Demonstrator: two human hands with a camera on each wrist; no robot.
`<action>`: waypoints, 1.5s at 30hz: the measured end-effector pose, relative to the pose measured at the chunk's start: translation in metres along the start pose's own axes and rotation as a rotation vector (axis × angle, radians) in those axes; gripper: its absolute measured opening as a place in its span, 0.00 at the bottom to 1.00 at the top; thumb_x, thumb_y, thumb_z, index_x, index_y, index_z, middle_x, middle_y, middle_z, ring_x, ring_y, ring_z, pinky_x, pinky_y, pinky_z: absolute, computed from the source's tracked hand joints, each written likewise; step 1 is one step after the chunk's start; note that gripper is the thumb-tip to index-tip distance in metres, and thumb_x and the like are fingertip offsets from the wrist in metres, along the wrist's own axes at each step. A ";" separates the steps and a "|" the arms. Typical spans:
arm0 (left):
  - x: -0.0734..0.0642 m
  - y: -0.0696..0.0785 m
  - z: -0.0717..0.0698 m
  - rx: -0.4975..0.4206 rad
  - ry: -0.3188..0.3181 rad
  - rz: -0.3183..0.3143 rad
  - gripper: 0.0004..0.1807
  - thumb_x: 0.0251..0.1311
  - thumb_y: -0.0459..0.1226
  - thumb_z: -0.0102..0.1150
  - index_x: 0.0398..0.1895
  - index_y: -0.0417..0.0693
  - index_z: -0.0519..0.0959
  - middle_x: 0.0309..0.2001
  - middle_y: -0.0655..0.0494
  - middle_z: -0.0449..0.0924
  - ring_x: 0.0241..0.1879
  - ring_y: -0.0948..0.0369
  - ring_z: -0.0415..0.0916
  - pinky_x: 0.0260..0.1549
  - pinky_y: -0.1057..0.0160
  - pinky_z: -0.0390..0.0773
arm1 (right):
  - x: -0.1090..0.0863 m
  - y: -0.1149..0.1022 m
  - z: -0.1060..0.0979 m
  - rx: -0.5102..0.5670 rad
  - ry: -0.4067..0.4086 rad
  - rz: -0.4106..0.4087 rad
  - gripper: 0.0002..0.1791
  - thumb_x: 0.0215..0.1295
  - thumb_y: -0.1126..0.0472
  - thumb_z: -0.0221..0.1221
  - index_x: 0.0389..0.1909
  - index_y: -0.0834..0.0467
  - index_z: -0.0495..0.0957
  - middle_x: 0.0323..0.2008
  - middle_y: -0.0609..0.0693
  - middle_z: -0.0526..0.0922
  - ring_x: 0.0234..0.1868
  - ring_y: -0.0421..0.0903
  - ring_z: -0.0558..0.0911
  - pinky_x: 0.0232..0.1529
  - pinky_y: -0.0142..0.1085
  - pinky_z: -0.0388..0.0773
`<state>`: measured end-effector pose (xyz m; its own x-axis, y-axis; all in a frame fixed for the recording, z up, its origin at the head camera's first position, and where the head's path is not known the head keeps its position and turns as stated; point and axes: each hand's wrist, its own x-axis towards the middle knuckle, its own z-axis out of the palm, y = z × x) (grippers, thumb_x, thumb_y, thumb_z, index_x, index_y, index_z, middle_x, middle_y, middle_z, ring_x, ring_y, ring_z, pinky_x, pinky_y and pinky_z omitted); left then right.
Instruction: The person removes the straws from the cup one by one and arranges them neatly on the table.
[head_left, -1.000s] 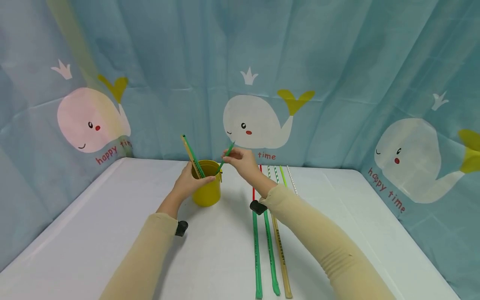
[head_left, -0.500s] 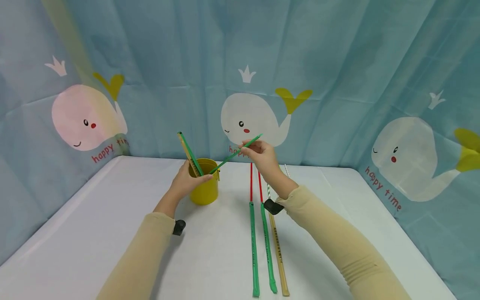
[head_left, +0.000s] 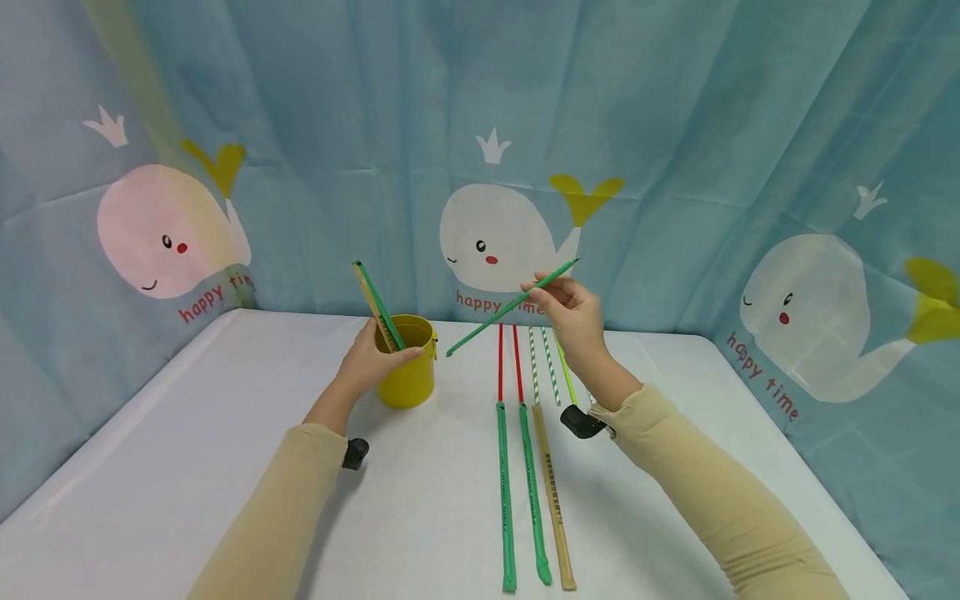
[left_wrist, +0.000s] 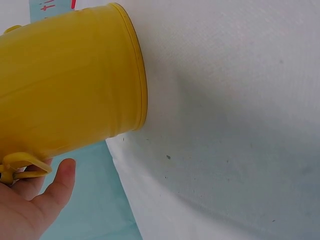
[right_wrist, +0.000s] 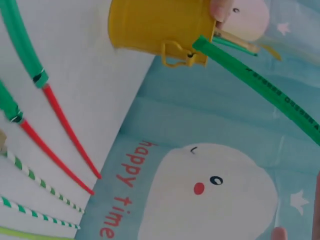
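A yellow bucket (head_left: 407,385) stands upright on the white table. My left hand (head_left: 366,363) grips it by the upper left side, the thumb lying across the near rim; its handle lug (left_wrist: 26,167) shows close to the fingers in the left wrist view. Leaning in the bucket are a tan wrapped straw (head_left: 370,298) and a green one (head_left: 381,302) beside it. To the right, my right hand (head_left: 579,323) pinches another green paper-wrapped straw (head_left: 495,318) near its upper end. That straw slants in the air, its lower end right of the bucket and apart from it.
Under and left of my right arm lies a row: red straws (head_left: 500,367), green-and-white striped straws (head_left: 534,367) and a lime straw (head_left: 566,375) at the back, two green wrapped straws (head_left: 506,500) and a tan one (head_left: 555,508) in front. A blue whale-print curtain (head_left: 345,200) hangs behind.
My right hand has drawn the green wrapped straw out of the bucket and carried it to the right. The left hand keeps its grip, and the bucket stays in place.
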<state>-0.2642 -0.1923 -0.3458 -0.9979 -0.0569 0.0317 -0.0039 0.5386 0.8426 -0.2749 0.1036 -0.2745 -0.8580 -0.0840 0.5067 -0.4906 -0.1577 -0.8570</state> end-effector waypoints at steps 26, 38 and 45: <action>0.001 -0.003 -0.002 -0.010 0.000 -0.004 0.52 0.57 0.57 0.64 0.75 0.46 0.47 0.72 0.40 0.52 0.69 0.41 0.53 0.65 0.37 0.55 | -0.024 0.025 -0.056 -0.209 -0.154 0.095 0.12 0.67 0.73 0.57 0.49 0.68 0.69 0.29 0.42 0.84 0.32 0.40 0.82 0.38 0.33 0.79; 0.000 0.001 -0.001 -0.023 0.003 0.002 0.51 0.58 0.55 0.64 0.75 0.47 0.47 0.71 0.40 0.53 0.68 0.41 0.54 0.65 0.37 0.55 | -0.029 0.031 -0.068 -0.256 -0.203 0.170 0.21 0.65 0.74 0.59 0.58 0.72 0.69 0.33 0.47 0.80 0.33 0.37 0.80 0.38 0.29 0.80; 0.000 0.001 -0.001 -0.031 -0.005 0.005 0.50 0.58 0.55 0.64 0.75 0.46 0.48 0.71 0.41 0.54 0.68 0.42 0.55 0.66 0.38 0.56 | -0.035 0.041 -0.076 -0.274 -0.266 0.223 0.25 0.64 0.75 0.59 0.62 0.73 0.67 0.36 0.55 0.79 0.30 0.39 0.79 0.35 0.29 0.80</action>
<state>-0.2642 -0.1928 -0.3444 -0.9982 -0.0501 0.0339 0.0034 0.5122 0.8588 -0.2762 0.1753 -0.3347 -0.8959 -0.3426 0.2827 -0.3512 0.1569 -0.9231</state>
